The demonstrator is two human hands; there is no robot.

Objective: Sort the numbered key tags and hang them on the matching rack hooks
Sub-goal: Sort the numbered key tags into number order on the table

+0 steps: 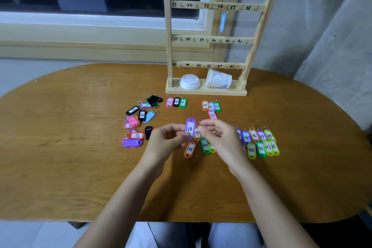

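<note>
My left hand (167, 141) pinches the ring end of a purple key tag (190, 126) that stands upright above the table, its number upside down. My right hand (218, 137) hovers just right of it with curled fingers; whether it holds something I cannot tell. Under the hands lie an orange tag 38 (189, 149), an orange 39 (196, 133) and a green 40 (205, 145). The wooden rack (207, 40) stands at the back with hooks numbered 31 to 48. A blue tag (222, 22) hangs near hook 34.
A loose pile of tags (138, 119) lies at the left, three tags (176, 102) near the rack base, several more in rows at the right (259, 143). A white lid (189, 81) and a tipped paper cup (219, 79) sit on the rack's base.
</note>
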